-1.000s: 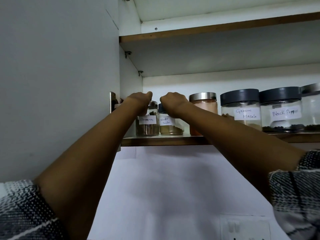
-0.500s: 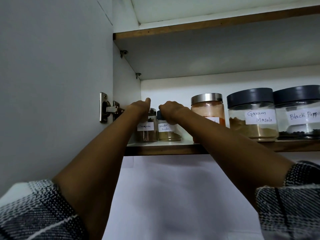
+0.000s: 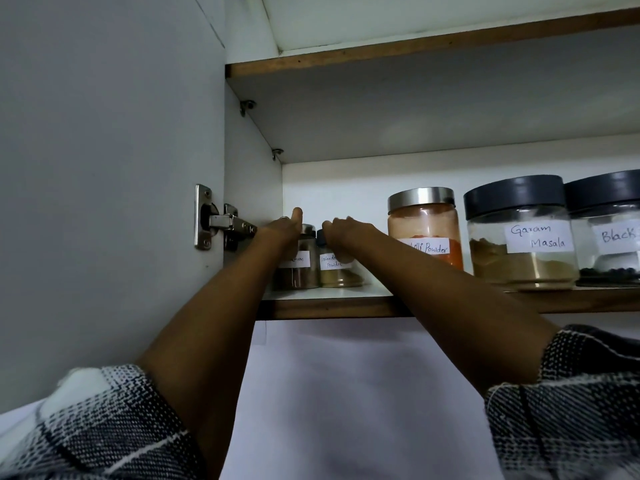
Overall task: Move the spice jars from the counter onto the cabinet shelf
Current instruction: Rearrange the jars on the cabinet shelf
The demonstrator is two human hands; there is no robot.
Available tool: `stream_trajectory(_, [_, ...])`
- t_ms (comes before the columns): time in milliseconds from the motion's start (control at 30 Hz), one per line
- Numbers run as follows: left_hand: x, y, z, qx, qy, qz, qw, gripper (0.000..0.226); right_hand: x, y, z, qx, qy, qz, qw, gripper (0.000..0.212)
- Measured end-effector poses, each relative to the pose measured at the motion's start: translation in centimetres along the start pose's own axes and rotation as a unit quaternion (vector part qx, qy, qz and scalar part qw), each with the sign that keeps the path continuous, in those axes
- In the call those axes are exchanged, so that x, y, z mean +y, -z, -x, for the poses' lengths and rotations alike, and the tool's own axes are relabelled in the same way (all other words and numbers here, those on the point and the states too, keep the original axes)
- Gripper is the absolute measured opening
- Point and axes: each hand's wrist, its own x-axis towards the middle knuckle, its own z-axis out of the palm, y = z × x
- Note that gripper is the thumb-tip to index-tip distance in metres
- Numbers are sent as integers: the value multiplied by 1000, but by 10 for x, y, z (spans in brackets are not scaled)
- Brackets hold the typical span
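Two arms reach up to cabinet shelf (image 3: pixel 346 308). Left hand (image 3: pixel 284 228) rests over cinnamon jar (image 3: pixel 299 268) at far left, thumb raised; grip closure not discernible. Right hand (image 3: pixel 348 230) curled over lid of coriander jar (image 3: pixel 337 270) just beside it, grasping. Chilli powder jar (image 3: pixel 426 226) and garam masala jar (image 3: pixel 519 237) stand to right on same shelf.

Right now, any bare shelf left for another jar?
Bare strip of shelf between the coriander jar and chilli powder jar, though the right hand reaches across it. Crowded rightward: chilli, Garam Masala jar, black pepper jar nearly touching. Left corner taken by the cinnamon jar.
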Motion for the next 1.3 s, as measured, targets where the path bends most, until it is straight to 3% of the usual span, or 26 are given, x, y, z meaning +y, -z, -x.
stream_trajectory(333, [-5,-13,-8,11,-21,-69,997,57,-1,-12,-8,0,-20,-8,1000,76])
stream_trajectory(767, [-4,-20,-17,-19,-7,-70,997,85,-4,-10,3,-17,-17,10,1000,72])
stream_trajectory(933, [-3,-19,-8,-11,-17,-49,999,82,-4,-8,11,-28,-10,53,998,70])
stream_trajectory(1033, [3,-5,1,43,-30,38,998,87,-13,1,14,12,18,125,992,74])
stream_trajectory(1100, [10,6,7,137,-39,82,986,84,-18,13,17,70,53,154,984,60])
stream_trajectory(1200, [21,23,19,282,-23,159,946,58,-9,44,28,186,99,176,962,35])
stream_trajectory(1300, [36,36,32,319,-41,219,921,56,17,76,46,249,131,169,945,28])
